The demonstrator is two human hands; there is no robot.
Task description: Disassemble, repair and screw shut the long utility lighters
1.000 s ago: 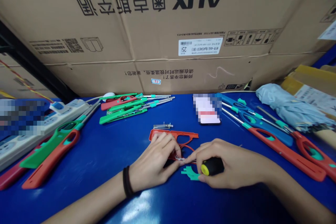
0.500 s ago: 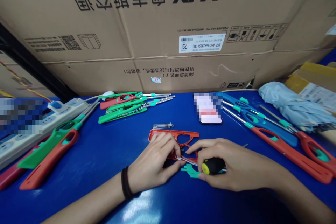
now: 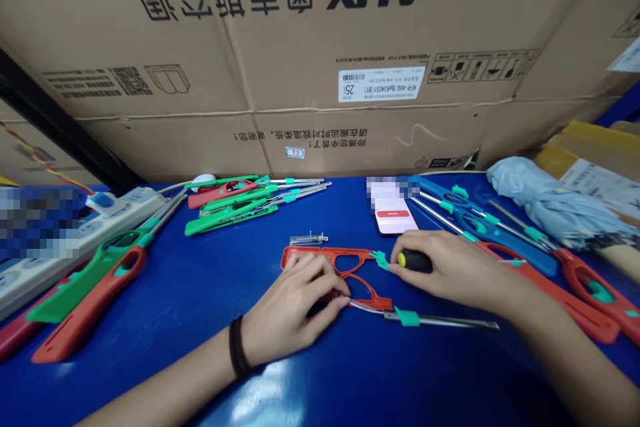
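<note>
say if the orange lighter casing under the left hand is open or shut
Open: its far half and near half lie side by side, partly under the left hand.

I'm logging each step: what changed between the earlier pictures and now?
The right hand moved forward, away from the person, carrying the black-and-yellow screwdriver and the small teal plastic piece; the slim silver metal tube now lies uncovered. The left hand stayed on the red plastic casing.

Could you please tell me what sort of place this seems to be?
Probably a small workshop: at a glossy blue table, the right hand holds a black-handled screwdriver, the left hand holds an open orange-red plastic casing, and long-necked red and green plastic lighters lie nearby.
</note>
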